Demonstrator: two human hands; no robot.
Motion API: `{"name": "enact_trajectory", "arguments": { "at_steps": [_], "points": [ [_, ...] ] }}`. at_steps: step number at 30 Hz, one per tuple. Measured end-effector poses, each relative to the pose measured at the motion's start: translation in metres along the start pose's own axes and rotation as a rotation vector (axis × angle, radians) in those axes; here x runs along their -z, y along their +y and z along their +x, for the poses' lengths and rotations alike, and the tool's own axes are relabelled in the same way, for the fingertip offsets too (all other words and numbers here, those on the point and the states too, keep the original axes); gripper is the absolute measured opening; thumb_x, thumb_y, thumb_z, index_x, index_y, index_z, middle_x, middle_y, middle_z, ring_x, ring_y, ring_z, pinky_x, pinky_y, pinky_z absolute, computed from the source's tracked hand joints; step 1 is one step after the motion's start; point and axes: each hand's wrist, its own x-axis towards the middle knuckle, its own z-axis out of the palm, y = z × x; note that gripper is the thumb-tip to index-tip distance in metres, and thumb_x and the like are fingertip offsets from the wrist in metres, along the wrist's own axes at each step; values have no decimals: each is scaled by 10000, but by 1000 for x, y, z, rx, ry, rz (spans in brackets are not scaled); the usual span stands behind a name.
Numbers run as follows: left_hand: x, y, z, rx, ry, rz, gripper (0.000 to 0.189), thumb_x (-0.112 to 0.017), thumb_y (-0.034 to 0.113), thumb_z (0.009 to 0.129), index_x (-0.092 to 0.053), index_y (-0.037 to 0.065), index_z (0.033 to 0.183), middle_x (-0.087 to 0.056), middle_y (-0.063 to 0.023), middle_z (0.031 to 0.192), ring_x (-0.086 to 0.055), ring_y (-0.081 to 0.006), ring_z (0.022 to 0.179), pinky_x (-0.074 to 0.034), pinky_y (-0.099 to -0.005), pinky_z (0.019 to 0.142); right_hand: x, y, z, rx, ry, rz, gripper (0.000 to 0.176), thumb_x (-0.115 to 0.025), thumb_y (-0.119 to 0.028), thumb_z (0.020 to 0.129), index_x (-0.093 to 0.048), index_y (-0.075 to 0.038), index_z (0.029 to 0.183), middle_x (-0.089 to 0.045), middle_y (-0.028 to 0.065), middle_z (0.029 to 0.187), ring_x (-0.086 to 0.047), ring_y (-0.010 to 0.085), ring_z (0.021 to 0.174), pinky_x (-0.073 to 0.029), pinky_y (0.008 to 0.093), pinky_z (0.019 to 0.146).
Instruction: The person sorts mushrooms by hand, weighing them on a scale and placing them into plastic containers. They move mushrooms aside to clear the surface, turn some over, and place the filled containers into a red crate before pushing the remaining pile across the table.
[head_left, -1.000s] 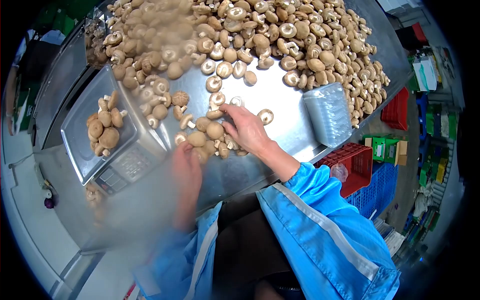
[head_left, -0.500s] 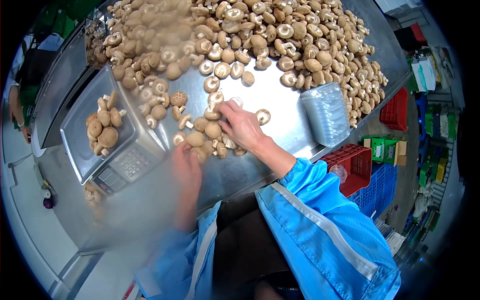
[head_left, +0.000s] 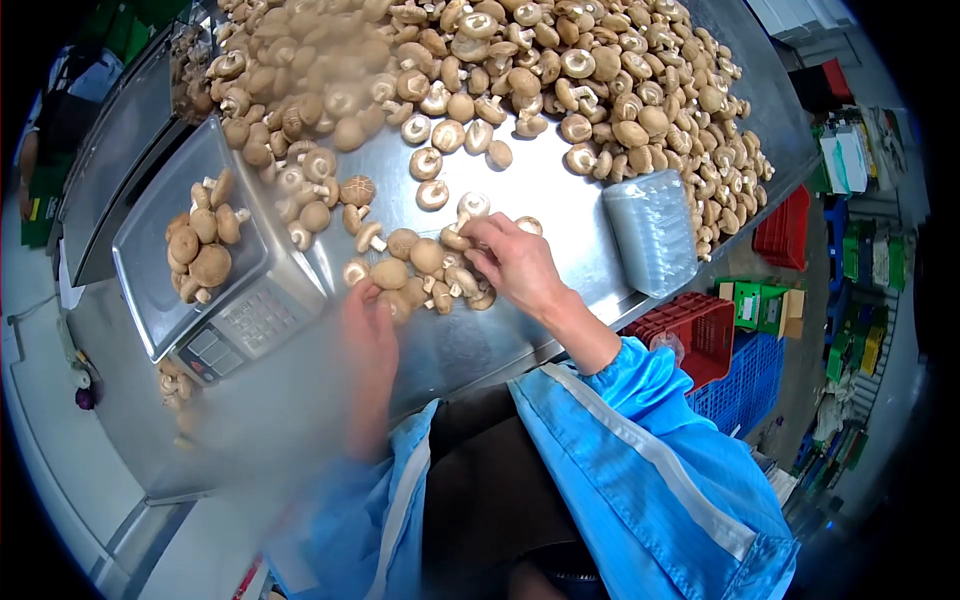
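Observation:
My right hand [head_left: 522, 268] is closed in a pinch on a brown mushroom [head_left: 455, 237], beside a pale upturned mushroom [head_left: 473, 205]. A small cluster of mushrooms [head_left: 427, 256] lies on the metal table between my hands. My left hand [head_left: 368, 335], hazy from a smear on the lens, rests at the left edge of this cluster. Its fingertips are apart and touch or nearly touch a mushroom [head_left: 390, 273]; I see nothing held in it.
A large mushroom pile [head_left: 620, 90] covers the back of the metal table [head_left: 490, 345]. On the left a scale [head_left: 255, 320] carries several mushrooms [head_left: 208, 245]. A stack of clear plastic trays [head_left: 652, 235] stands at the right edge. Beyond it are a red crate [head_left: 700, 335] and a blue crate [head_left: 745, 385].
My right hand has moved right and slightly down, bringing the pinched mushroom away from the one above it. My left hand has hardly moved. The view has shifted slightly.

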Motion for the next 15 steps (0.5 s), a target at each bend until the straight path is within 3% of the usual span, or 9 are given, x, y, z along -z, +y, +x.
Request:
{"name": "enact_trajectory", "arguments": {
  "at_steps": [6, 9, 13, 15],
  "points": [
    [2, 2, 1, -1, -17, 13, 300, -569, 60, 953, -558, 8, 1248, -652, -108, 1091, -616, -170, 983, -493, -302, 824, -6, 3, 9, 38, 0, -69, 262, -673, -124, 883, -640, -97, 1141, -648, 84, 967, -680, 250, 764, -539, 349, 666],
    [3, -2, -2, -10, -8, 15, 305, -570, 64, 954, -556, 5, 1253, -652, -112, 1092, -617, -172, 987, -495, -304, 826, -4, 4, 7, -69, 101, 130, 281, -645, -99, 899, -623, -76, 1179, -651, 108, 902, -682, 226, 687, -533, 337, 616],
    [1, -5, -5, -12, -2, 18, 314, -573, 71, 956, -552, -6, 1261, -652, -118, 1096, -616, -174, 996, -498, -305, 837, -5, 14, 3, -307, 53, 450, 272, -615, -144, 934, -613, -41, 1187, -647, 104, 830, -626, 177, 646, -507, 316, 620],
    [1, -5, -4, -12, -4, 32, 318, -575, 72, 956, -550, -11, 1262, -652, -120, 1097, -616, -174, 999, -498, -306, 842, -1, 10, 3, -375, 64, 543, 265, -586, -145, 966, -604, -53, 1214, -594, 36, 789, -553, 88, 583, -461, 251, 541]
  ]
}}
